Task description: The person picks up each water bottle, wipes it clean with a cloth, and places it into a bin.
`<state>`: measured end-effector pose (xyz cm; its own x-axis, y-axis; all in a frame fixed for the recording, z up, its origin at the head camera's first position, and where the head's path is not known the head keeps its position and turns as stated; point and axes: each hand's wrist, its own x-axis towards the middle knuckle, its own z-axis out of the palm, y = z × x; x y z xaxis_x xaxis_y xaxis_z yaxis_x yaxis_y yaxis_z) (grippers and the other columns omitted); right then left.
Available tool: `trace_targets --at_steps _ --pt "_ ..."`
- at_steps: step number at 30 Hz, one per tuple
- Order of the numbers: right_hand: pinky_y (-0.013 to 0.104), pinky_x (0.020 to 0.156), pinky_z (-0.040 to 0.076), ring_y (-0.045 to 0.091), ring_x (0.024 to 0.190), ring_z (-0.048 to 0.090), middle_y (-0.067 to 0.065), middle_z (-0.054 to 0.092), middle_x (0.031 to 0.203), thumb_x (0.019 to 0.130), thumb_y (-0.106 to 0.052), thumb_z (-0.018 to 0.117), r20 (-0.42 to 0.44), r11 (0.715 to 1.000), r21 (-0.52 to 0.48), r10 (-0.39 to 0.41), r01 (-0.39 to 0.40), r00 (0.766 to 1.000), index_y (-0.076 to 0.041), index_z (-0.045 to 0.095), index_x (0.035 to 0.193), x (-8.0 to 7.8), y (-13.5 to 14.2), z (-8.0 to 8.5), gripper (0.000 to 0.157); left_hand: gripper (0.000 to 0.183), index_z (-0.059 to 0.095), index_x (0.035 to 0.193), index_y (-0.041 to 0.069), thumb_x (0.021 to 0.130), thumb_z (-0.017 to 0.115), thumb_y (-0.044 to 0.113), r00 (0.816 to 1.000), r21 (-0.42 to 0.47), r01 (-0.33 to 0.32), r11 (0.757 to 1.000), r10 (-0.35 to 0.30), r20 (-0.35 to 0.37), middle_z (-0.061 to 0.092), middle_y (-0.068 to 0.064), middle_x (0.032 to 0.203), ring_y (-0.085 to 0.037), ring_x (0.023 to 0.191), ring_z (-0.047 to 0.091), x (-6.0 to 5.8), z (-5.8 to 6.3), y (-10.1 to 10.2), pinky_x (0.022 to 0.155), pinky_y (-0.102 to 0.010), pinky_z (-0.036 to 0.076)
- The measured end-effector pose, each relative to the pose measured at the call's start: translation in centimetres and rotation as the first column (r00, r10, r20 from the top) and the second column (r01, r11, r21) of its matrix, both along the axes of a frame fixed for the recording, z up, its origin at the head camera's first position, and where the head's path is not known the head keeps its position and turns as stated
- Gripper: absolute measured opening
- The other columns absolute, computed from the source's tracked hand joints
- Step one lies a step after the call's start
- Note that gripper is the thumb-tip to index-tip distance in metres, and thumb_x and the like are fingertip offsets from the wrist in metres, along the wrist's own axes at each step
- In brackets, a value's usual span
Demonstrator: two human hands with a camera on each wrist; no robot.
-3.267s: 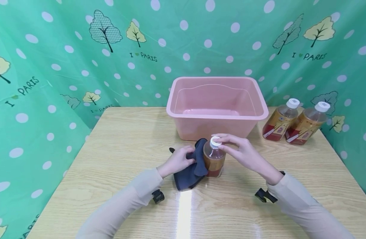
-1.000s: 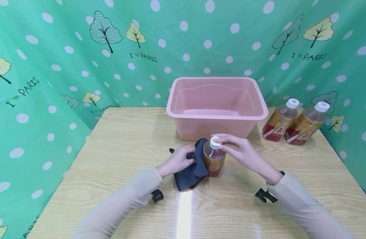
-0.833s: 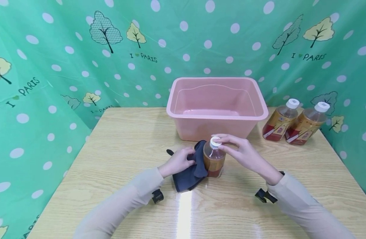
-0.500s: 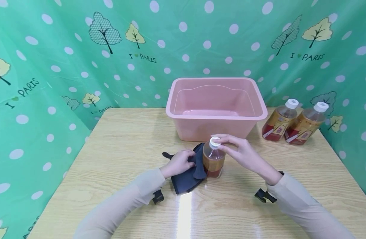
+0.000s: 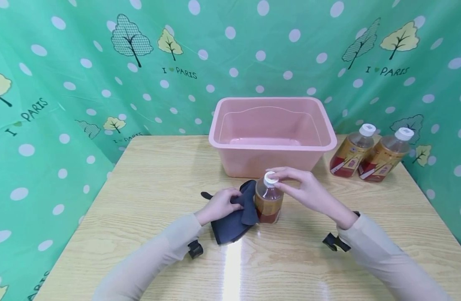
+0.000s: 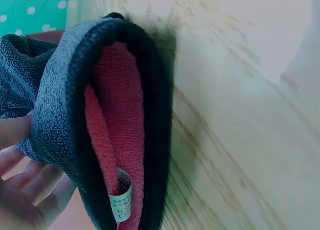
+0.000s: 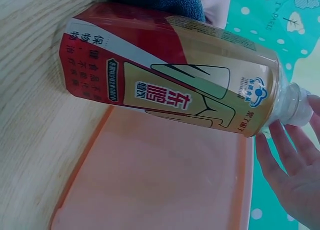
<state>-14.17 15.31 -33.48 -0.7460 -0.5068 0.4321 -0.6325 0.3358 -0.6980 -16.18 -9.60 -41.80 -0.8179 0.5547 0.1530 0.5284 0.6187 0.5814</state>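
My left hand (image 5: 220, 205) pinches a folded dark blue cloth (image 5: 232, 229) between thumb and fingers. The left wrist view shows its terry outside, black edging, pink inner face and a small white label (image 6: 121, 204). Against the cloth's right side stands an upright plastic drink bottle (image 5: 268, 207) with a gold and red label and a white cap. My right hand (image 5: 307, 191) holds that cap from above and the right, fingertips around it. In the right wrist view the bottle (image 7: 170, 75) appears sideways, its label front fully visible, with a bit of the cloth (image 7: 165, 3) behind it.
A pink plastic bin (image 5: 272, 161) stands just behind the bottle. Two similar capped bottles stand at the back right, one (image 5: 352, 152) nearer the bin and one (image 5: 385, 156) by the table's right edge. A patterned green curtain (image 5: 200, 62) hangs behind the wooden table (image 5: 147, 179).
My left hand and the cloth have shifted slightly left and toward me, the cloth's dark loop sticking out further left. My right hand stays on the cap and the bottle stands in place.
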Motion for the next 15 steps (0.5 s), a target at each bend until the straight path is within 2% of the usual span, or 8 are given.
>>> trace_targets --at_steps 7,15 --pt "0.035 0.082 0.046 0.014 0.099 0.056 0.005 0.059 0.112 0.078 -0.002 0.063 -0.005 1.0 -0.003 -0.03 0.03 1.0 -0.007 0.061 0.108 0.2 -0.3 0.6 0.03 0.019 0.064 0.09 0.002 0.072 0.069 0.007 1.0 0.045 -0.01 0.999 0.01 0.013 0.061 -0.005 0.089 -0.017 0.082 0.058 0.3 0.3 -0.7 0.076 -0.028 0.044" --pt "0.028 0.076 0.048 0.013 0.088 0.056 0.001 0.059 0.097 0.07 -0.002 0.071 -0.109 0.992 -0.047 -0.118 0.113 0.987 -0.006 0.063 0.1 0.3 -1.3 0.8 0.031 0.018 0.065 0.088 0.003 0.071 0.069 0.007 1.0 0.087 -0.021 0.996 0.021 0.005 0.062 -0.004 0.087 -0.015 0.081 0.058 0.6 0.4 -1.6 0.075 -0.027 0.045"
